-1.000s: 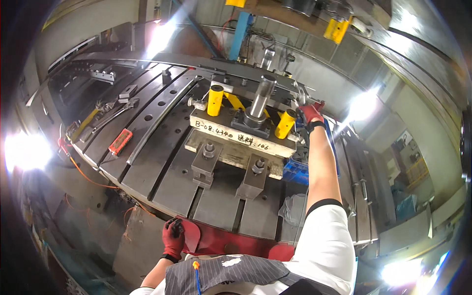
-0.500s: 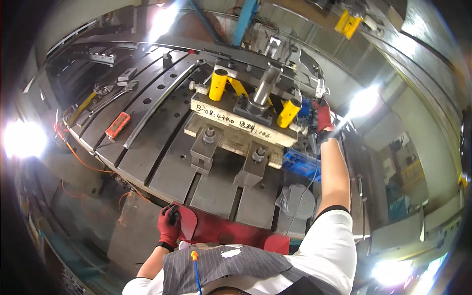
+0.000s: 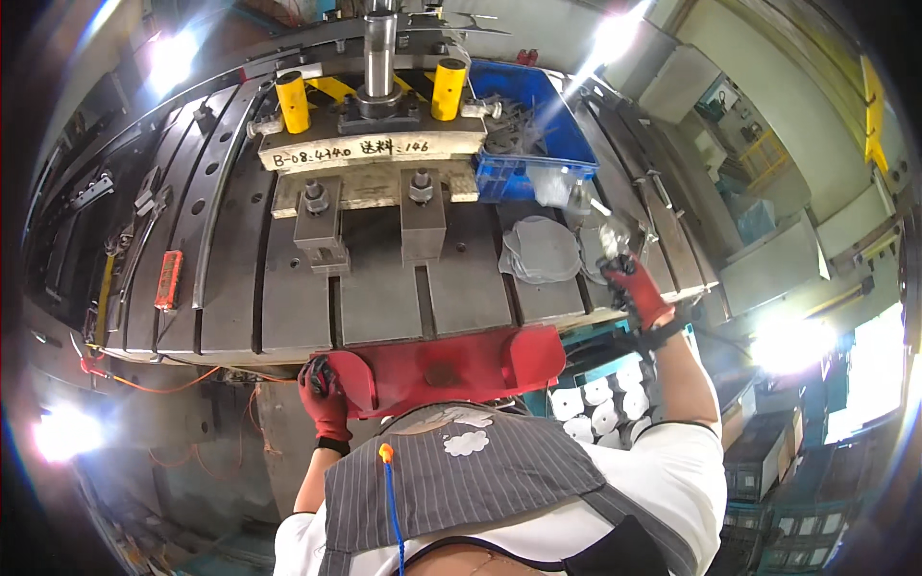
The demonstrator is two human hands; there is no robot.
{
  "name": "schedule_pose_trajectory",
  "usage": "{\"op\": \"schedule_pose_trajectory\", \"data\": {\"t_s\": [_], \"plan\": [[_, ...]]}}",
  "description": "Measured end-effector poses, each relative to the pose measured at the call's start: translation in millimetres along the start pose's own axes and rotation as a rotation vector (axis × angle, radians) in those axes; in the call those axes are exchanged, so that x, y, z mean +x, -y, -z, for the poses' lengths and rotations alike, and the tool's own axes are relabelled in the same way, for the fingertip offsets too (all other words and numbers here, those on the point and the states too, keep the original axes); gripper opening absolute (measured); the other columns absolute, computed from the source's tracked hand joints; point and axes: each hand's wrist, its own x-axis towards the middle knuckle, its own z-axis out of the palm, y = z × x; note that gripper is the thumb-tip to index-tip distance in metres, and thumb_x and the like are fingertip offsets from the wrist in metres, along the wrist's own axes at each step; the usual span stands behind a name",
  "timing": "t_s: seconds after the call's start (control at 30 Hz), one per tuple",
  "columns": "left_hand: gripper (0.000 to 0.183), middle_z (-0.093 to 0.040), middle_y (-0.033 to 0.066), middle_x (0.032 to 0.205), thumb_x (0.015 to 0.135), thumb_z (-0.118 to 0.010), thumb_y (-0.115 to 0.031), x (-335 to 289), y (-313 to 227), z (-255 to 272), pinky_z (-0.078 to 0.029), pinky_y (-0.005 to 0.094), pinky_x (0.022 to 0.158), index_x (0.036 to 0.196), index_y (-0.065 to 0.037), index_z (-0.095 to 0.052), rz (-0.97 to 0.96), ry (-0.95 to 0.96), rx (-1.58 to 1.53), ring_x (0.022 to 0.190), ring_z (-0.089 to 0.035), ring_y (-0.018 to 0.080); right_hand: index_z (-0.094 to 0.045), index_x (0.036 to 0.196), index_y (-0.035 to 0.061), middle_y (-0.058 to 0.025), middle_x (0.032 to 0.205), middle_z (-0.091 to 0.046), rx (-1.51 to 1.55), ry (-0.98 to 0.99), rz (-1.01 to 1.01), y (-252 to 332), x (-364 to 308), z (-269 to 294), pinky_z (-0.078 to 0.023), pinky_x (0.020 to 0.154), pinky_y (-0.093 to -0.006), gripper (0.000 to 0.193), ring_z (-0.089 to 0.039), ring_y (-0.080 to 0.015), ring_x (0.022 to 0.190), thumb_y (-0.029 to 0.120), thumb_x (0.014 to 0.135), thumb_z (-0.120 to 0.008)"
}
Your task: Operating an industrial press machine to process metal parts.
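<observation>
Two red-gloved hands, left hand (image 3: 325, 396) low with fingers curled, right hand (image 3: 634, 288) raised, fingers closed

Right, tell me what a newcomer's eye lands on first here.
The two yellow cylindrical posts flank a steel shaft on the grey die block at the top centre of the slotted steel press table. The red-gloved right hand holds a thin shiny metal piece beside a stack of flat grey metal blanks, below the blue plastic crate. The left hand grips the red metal bar at the table's near edge.
</observation>
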Motion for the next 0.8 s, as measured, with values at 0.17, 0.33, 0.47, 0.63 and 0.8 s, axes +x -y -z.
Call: {"op": "schedule_pose_trajectory", "data": {"t_s": [0.17,0.33,0.47,0.63,0.8], "plan": [[0.034,-0.053,0.0128,0.102,0.069,-0.062,-0.004,-2,5,0,-0.039,0.0357,0.087,0.103,-0.003,-0.055,-0.098,0.031,0.006,0.096,-0.051,0.0293,-0.040,0.124,0.0006,-0.0091,0.097,-0.059,-0.655,-0.149,0.009,-138,-17,11,-0.042,0.078,-0.0306,0.065,-0.054,-0.0183,0.087,0.023,0.070,-0.070],[0.035,-0.052,0.0129,0.105,0.072,-0.060,-0.006,-10,14,5,-0.038,0.0357,0.088,0.106,-0.003,-0.053,0.008,0.082,-0.013,0.099,-0.050,0.0286,-0.056,0.086,0.0074,0.0023,0.061,-0.051,0.570,0.240,-0.487,-76,-27,2,-0.038,0.046,-0.0225,0.011,-0.046,-0.0084,0.046,0.018,0.082,-0.056],[0.035,-0.048,0.0119,0.117,0.084,-0.051,-0.013,-16,40,6,-0.036,0.0329,0.092,0.117,-0.003,-0.044,-0.008,0.021,-0.327,0.107,-0.046,0.0228,-0.057,0.090,0.0064,0.0006,0.068,-0.054,0.943,0.073,-0.375,-85,-70,3,-0.042,0.050,-0.0243,0.016,-0.051,-0.0121,0.055,0.020,0.086,-0.049],[0.041,-0.042,0.0099,0.124,0.089,-0.044,-0.020,-47,79,23,-0.034,0.0347,0.095,0.126,-0.005,-0.033,0.512,-0.184,-0.719,0.112,-0.042,0.0214,-0.054,0.103,0.0090,-0.0009,0.070,-0.053,0.490,-0.227,-0.313,-142,-161,-10,-0.047,0.052,-0.0262,0.027,-0.052,-0.0128,0.055,0.026,0.082,-0.055],[0.047,-0.040,0.0068,0.127,0.088,-0.047,-0.022,-59,180,27,-0.032,0.0379,0.097,0.130,-0.010,-0.030,0.901,0.584,-1.207,0.114,-0.041,0.0215,-0.055,0.084,0.0114,0.0016,0.056,-0.044,0.463,-0.033,-0.645,-210,-149,-54,-0.036,0.039,-0.0258,0.027,-0.043,-0.0110,0.044,0.037,0.077,-0.061]]}}
